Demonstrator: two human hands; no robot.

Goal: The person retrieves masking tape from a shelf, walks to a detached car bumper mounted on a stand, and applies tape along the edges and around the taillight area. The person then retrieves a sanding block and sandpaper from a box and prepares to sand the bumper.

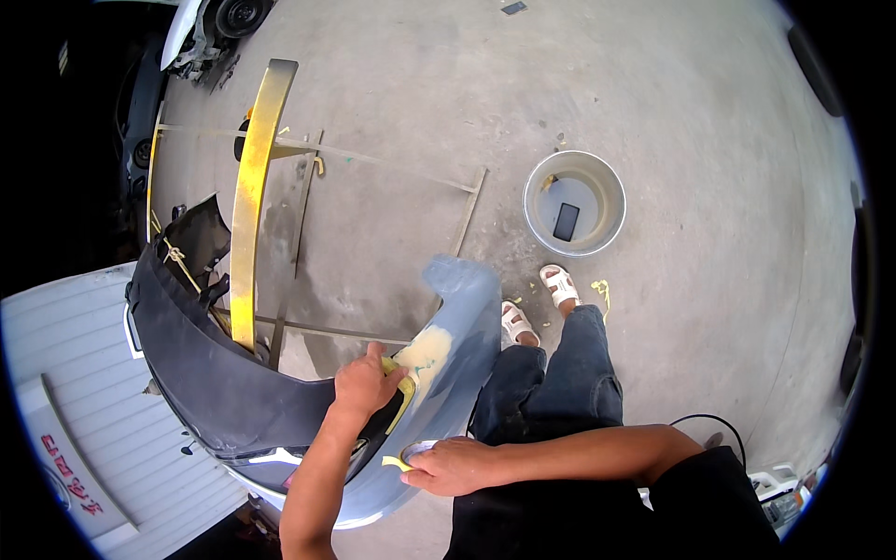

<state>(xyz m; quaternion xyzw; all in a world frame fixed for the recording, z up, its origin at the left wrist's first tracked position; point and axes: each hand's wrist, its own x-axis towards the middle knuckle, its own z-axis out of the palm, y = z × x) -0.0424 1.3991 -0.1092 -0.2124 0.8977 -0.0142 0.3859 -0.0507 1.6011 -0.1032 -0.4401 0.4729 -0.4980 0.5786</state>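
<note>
Bumper [280, 401], dark grey with a paler grey end, fills the seven o'clock part of the head view, and it rests on a stand of thin metal bars [373, 159] over the concrete floor [672, 112]. The grey end curves up toward the middle of the picture and carries a patch of yellowish filler [425, 353]. The left hand [366, 383] lies on the bumper just at eight o'clock of that patch, fingers curled together and pressing a strip of yellow tape [403, 392] along the edge of a dark opening. The right hand [448, 465] sits at six o'clock, on the lower rim of the bumper, fingers closed around a roll of tape [417, 450]; a short yellow tail of tape sticks out at nine o'clock of that hand. The two hands are near each other, with the bumper's edge between them.

A long yellow-gold bar [250, 196] stands across the stand from eleven o'clock down toward the bumper. At one o'clock of the middle, a round metal bucket [574, 203] sits on the floor with a dark flat thing inside. The person's legs in dark jeans and white sandals [558, 284] show just below the bucket. A white ribbed panel [84, 392] lies at eight o'clock by the rim.
</note>
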